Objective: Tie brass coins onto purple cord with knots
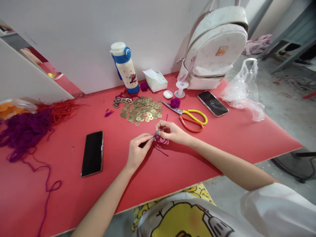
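Over the red table, my left hand (140, 148) and my right hand (171, 131) meet, fingertips almost touching. Both pinch a length of purple yarn (161, 141), which loops between them and trails a loose end toward me. Whether a coin is caught in the loops is too small to tell. Just beyond the hands lies a spread of brass coins (145, 110) with holes in the middle. Scissors (189, 115) with one yellow and one orange handle rest beyond my right hand, beside a small purple yarn ball (175, 102).
A bottle (128, 72), tissue pack (158, 82), white spool (181, 89) and white backpack (214, 52) stand along the back. One phone (92, 154) lies left, another phone (212, 103) right. Purple yarn (27, 128) heaps at far left; a plastic bag (244, 92) is at the right edge.
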`<state>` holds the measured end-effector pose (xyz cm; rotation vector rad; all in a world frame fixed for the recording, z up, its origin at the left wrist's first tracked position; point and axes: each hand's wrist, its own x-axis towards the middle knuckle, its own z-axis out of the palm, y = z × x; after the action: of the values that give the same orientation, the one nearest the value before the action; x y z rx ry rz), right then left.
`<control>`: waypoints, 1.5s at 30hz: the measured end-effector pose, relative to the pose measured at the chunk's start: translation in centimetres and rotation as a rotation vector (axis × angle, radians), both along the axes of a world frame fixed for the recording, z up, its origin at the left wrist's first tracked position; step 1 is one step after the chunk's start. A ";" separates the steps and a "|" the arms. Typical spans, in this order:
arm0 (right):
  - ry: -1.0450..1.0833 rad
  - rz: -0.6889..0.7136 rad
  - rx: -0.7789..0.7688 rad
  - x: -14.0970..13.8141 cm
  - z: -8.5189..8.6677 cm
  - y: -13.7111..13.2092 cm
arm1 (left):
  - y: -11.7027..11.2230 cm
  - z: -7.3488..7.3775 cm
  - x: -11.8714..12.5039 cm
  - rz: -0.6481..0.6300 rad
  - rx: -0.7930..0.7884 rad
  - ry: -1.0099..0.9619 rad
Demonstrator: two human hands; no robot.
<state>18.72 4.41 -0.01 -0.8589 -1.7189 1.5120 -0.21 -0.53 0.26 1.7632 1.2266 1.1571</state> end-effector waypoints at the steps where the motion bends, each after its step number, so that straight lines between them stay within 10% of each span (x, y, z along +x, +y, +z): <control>1: -0.005 -0.027 0.033 0.0 0.0 0.0 | 0.0 0.0 0.0 0.002 -0.001 -0.002; 12: 0.049 0.049 0.122 -0.1 0.9 -0.6 | 0.0 -0.2 0.0 0.016 0.006 -0.014; 24: 0.414 0.252 -0.448 1.6 1.7 0.8 | 0.0 -0.2 0.1 0.043 -0.045 -0.008; 32: 0.349 -0.487 -0.096 3.1 1.8 3.1 | 0.1 -0.2 -0.1 0.072 -0.072 -0.025; 39: -0.010 -0.792 0.397 2.4 1.1 2.1 | 0.3 -0.5 -0.3 0.133 -0.115 -0.057; 45: -0.183 -0.734 0.635 1.4 1.5 0.5 | 0.5 -0.8 -0.5 0.170 -0.198 -0.148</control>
<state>20.12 4.91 1.49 -1.1152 -1.5933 0.3822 -0.66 -0.04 -0.49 1.4248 1.3712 1.1943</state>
